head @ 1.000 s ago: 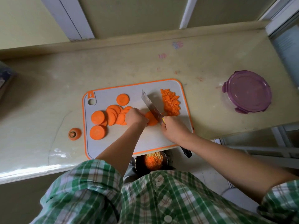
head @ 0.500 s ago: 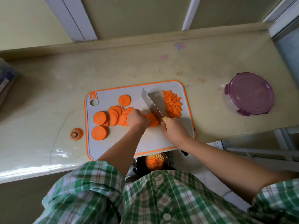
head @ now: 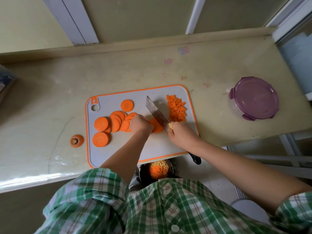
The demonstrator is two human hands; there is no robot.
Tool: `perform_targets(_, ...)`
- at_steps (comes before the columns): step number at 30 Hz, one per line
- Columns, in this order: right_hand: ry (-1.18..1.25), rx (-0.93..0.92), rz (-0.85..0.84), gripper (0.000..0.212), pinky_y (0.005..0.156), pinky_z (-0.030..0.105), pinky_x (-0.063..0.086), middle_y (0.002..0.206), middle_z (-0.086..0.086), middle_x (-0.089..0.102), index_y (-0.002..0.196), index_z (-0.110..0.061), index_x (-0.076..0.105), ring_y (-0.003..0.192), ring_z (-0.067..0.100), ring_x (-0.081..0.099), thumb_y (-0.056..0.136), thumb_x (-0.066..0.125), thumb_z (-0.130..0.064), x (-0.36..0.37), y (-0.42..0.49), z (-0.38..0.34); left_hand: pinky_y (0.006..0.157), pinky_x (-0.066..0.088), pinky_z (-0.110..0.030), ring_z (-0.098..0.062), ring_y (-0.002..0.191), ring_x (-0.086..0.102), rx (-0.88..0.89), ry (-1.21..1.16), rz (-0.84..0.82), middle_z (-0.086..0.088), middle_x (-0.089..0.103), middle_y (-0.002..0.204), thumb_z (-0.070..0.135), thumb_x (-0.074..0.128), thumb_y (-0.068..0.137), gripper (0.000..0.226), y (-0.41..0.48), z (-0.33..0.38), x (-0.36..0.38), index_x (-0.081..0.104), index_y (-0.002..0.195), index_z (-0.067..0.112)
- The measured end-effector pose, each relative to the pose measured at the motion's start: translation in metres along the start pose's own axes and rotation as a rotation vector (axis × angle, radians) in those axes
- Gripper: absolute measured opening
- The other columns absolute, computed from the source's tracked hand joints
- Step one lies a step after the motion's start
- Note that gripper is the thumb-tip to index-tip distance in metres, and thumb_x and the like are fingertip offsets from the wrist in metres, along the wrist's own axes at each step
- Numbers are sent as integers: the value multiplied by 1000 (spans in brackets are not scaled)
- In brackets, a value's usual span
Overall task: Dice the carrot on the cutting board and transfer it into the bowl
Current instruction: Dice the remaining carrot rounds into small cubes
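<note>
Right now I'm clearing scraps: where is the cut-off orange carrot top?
The cut-off orange carrot top lies on the beige counter, just left of the orange-rimmed cutting board.

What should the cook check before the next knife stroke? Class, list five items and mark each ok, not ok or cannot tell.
1. Right hand grips the knife by the handle: ok.
2. Left hand presses down the carrot slices being cut: ok.
3. Left fingertips curled clear of the blade: cannot tell, the hand hides them.
4. Cutting board lies fully on the counter: not ok, its near right edge overhangs the counter edge.
5. Diced pile sits clear of the blade, on the far right of the board: ok.
</note>
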State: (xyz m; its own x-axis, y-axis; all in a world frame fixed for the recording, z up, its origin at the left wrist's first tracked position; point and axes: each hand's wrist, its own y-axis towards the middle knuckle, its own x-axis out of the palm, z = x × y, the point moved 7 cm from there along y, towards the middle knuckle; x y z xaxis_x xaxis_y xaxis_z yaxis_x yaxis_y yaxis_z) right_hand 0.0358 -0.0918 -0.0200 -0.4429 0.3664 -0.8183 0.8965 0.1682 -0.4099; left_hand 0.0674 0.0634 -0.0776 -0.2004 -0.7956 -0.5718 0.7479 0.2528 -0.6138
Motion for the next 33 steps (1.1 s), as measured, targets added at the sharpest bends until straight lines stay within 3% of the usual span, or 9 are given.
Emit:
perform_targets(3,25,16,4,36,59,31,29,70,7,49,62,-21,30,75,33,57,94,45,-13,7,0,-1,68,60,-42,-30,71,70,-2,7,-7,-14,72,75,-1,76,65,16,3,-1,1,70,79,5)
perform_targets(8,57,43,-14,37,58,30,28,61,-3,38,61,-21,30,64,27,46,93,45,-13,11,1,-1,68,60,-42,-32,73,70,-1,1,-15,-15,71,75,-2,75,67,16,5,-1,2,68,81,4)
perform_targets(22,79,-9,107,21,54,31,30,74,14,60,75,-14,45,70,35,59,96,46,-18,16,11,-2,70,60,-44,-33,74,70,-2,-9,-16,-17,71,78,-2,76,69,16,3,0,1,67,81,3)
perform_targets(28,65,-27,139,21,57,29,30,79,19,64,74,-14,46,74,35,60,95,47,-18,-2,24,-9,70,60,-41,-29,72,71,15,-26,7,-13,72,76,-1,76,69,23,-2,0,-1,59,62,13)
perform_targets(33,25,-38,66,20,58,29,28,80,19,64,73,-13,48,75,34,60,93,48,-18,-3,13,-5,71,60,-42,-29,75,70,18,-32,29,-12,71,80,-1,75,69,24,-2,0,-2,58,65,15)
